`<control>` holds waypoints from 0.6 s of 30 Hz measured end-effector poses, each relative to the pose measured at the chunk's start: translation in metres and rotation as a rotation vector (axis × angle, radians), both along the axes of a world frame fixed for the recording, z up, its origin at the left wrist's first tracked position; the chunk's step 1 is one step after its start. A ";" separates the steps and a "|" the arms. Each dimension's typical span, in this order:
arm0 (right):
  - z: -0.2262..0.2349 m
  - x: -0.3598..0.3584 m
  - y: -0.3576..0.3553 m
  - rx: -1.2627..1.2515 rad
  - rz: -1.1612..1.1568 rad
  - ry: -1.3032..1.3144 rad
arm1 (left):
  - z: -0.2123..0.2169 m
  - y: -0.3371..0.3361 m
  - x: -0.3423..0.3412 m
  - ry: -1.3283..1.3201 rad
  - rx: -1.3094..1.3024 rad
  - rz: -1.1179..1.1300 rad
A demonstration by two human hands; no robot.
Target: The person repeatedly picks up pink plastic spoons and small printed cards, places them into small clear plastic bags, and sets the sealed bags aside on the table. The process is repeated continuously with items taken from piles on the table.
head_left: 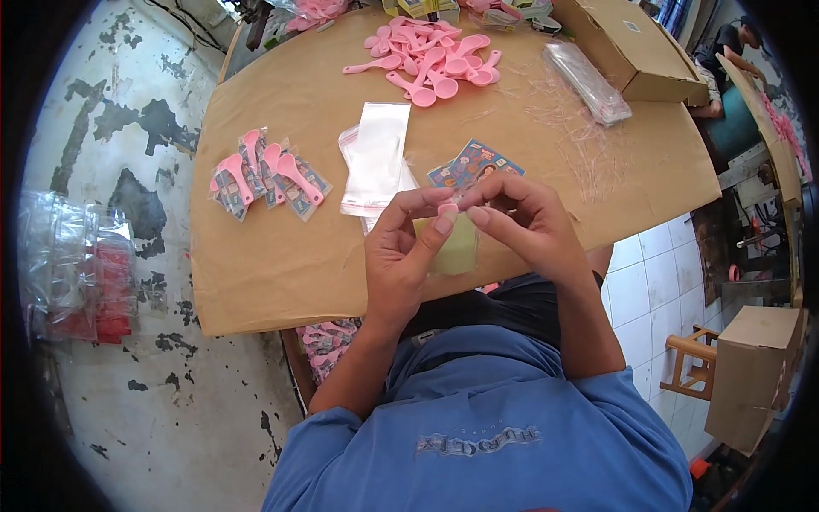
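Note:
My left hand [401,243] is closed, pinching the end of a pink spoon [447,208] between thumb and forefinger; most of the spoon is hidden. Beneath the fingers hangs a pale green card [454,247]. My right hand [525,222] meets the left at the spoon end, its thumb and fingertips pinched together on something too small to make out. Just beyond the hands lie printed blue cards [479,162]. Left of them sits a stack of clear plastic bags [378,154]. Farther left are several small packets [303,198] with pink spoons [299,177] on them.
A heap of pink spoons [431,60] lies at the table's far side. A bundle of clear bags [589,84], scattered thin strips [601,162] and a cardboard box [636,47] are at the right. Filled packets [328,346] sit below the table edge. A person [729,55] is at far right.

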State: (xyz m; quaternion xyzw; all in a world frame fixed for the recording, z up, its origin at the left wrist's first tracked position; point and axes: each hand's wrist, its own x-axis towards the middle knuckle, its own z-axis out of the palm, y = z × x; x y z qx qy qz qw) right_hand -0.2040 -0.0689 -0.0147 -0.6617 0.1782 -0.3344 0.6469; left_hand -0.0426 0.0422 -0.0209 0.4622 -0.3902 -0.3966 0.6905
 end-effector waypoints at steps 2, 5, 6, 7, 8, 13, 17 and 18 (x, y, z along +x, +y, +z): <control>-0.003 0.006 0.001 0.058 -0.038 0.036 | 0.002 0.000 0.002 -0.022 -0.005 0.005; -0.003 0.009 0.002 0.094 -0.044 -0.033 | 0.011 0.002 0.007 0.103 0.020 -0.024; 0.001 0.009 0.002 0.091 -0.041 -0.029 | 0.011 0.003 0.011 0.050 0.050 -0.011; 0.008 0.009 0.003 0.110 -0.030 -0.011 | 0.011 0.005 0.014 -0.003 0.082 0.004; 0.012 0.009 0.004 0.128 -0.019 0.008 | 0.010 0.006 0.016 0.001 0.082 0.009; 0.015 0.013 0.004 0.089 -0.049 0.078 | 0.010 0.008 0.017 -0.035 0.065 0.048; 0.014 0.010 0.003 0.131 -0.052 0.063 | 0.015 0.010 0.020 -0.003 0.067 0.010; 0.015 0.011 0.004 0.133 -0.053 0.063 | 0.015 0.010 0.020 0.023 0.048 0.006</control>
